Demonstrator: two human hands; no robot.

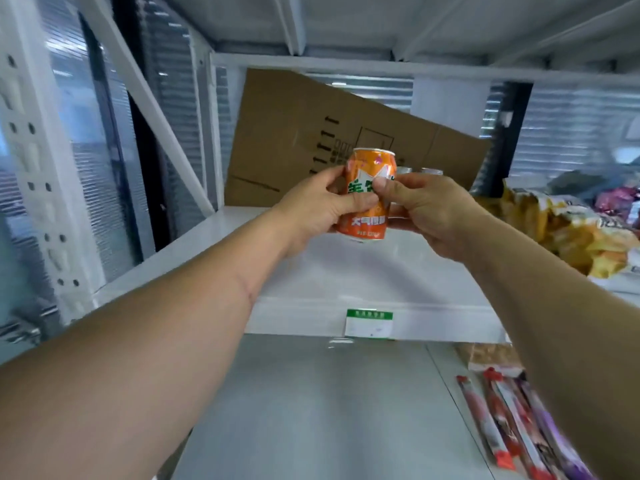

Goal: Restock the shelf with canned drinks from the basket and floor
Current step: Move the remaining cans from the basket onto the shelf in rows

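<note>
An orange drink can [367,195] is pinched between left hand [317,206] and right hand [427,211] above the white shelf [346,271], not yet set beside two cans [417,172] already standing there.

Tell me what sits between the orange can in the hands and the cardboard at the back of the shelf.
In the head view, silver can tops show just behind the orange can, in front of the cardboard.

Bright, even indoor light, soft shadows, wide-angle bending at edges, motion blur on snacks [585,233] at right
</note>
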